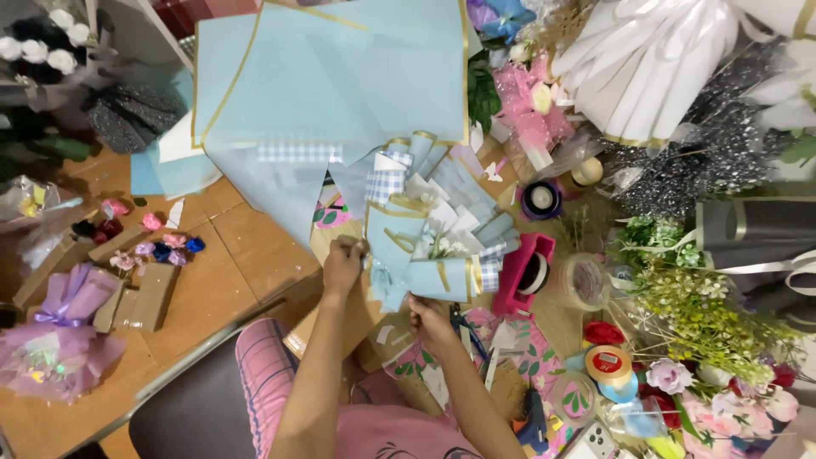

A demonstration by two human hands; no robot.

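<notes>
Left hand (342, 263), right hand (427, 316) gripping blue bouquet (429, 242)

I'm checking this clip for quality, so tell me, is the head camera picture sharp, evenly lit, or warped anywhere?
Head view: light is soft and even, no hard shadows; the white wrapping paper at top right is nearly blown out; the left hand, right hand and blue bouquet are reasonably sharp; edges bend with wide-angle distortion.

A florist's craft workshop: wrapping paper sheets (331, 76), ribbon rolls (609, 364) and artificial flowers (697, 314) crowd the floor.
</notes>
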